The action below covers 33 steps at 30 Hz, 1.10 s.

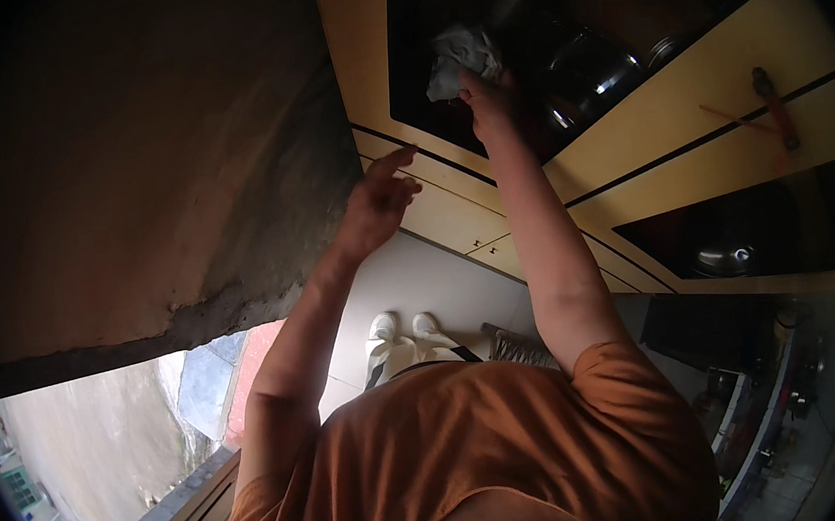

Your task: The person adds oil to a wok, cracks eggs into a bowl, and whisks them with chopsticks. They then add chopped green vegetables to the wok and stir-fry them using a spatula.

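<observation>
My right hand (489,103) reaches into a dark, open-fronted compartment of a yellow wooden cabinet (360,55), holding a crumpled whitish cloth (460,57). To the right of the cloth, inside the same compartment, stands a shiny vessel, metal or glass (598,66); a smaller round shiny item (663,50) is beside it. The depth of the compartment is too dark to read. My left hand (385,199) is raised in front of the cabinet's edge, its fingers loosely curled and apart, with nothing in it.
A rough wall (153,173) rises close on the left, above a bright opening. Red-handled tool (776,109) lies on the cabinet at right, above a second dark compartment with a shiny lid-like object (723,260). A mop-like fringed item (516,347) lies on the floor by my feet.
</observation>
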Motion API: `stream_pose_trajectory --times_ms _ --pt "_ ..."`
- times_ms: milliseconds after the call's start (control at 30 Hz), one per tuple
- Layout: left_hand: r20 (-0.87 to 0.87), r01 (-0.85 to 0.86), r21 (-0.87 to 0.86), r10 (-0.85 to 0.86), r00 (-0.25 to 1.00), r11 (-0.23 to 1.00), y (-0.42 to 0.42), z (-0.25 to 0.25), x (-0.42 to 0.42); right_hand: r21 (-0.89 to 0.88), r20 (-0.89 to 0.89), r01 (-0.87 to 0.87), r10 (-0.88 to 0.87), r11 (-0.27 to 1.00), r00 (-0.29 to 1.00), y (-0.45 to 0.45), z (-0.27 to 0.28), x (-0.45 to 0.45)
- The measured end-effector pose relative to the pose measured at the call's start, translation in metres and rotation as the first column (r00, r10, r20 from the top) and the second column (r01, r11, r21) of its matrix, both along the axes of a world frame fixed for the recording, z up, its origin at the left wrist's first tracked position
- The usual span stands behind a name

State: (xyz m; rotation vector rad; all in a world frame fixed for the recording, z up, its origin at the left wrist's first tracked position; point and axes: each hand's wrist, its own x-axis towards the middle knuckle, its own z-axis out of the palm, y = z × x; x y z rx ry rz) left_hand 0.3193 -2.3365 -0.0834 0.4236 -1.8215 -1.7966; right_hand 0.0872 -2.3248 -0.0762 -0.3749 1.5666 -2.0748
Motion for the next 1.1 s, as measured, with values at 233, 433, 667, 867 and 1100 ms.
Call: stream_pose_trajectory --times_ms 233,433,667,867,1100 --pt "0.032 -0.048 0.563 0.036 0.999 0.825 -0.029 0.033 -0.121 -0.204 0.167 -0.131 0.167 0.97 0.972 0.027 0.011 0.024" --pt "-0.029 0.019 0.836 0.011 1.0 0.549 -0.05 -0.008 -0.158 -0.202 0.133 0.002 0.026 0.979 0.991 0.053 0.01 0.046" --pt "-0.059 0.069 0.111 -0.063 0.996 0.991 -0.127 -0.131 -0.224 -0.357 0.116 -0.007 0.051 0.934 0.992 0.104 0.036 0.102" --pt "0.048 -0.091 0.105 0.086 0.995 0.99 -0.086 -0.087 -0.229 -0.431 0.405 0.248 -0.06 0.868 0.912 0.136 0.027 0.103" --pt "0.051 -0.118 0.609 0.11 0.993 0.784 -0.037 -0.016 -0.131 -0.465 0.448 0.268 -0.037 0.844 0.893 0.146 0.032 0.126"
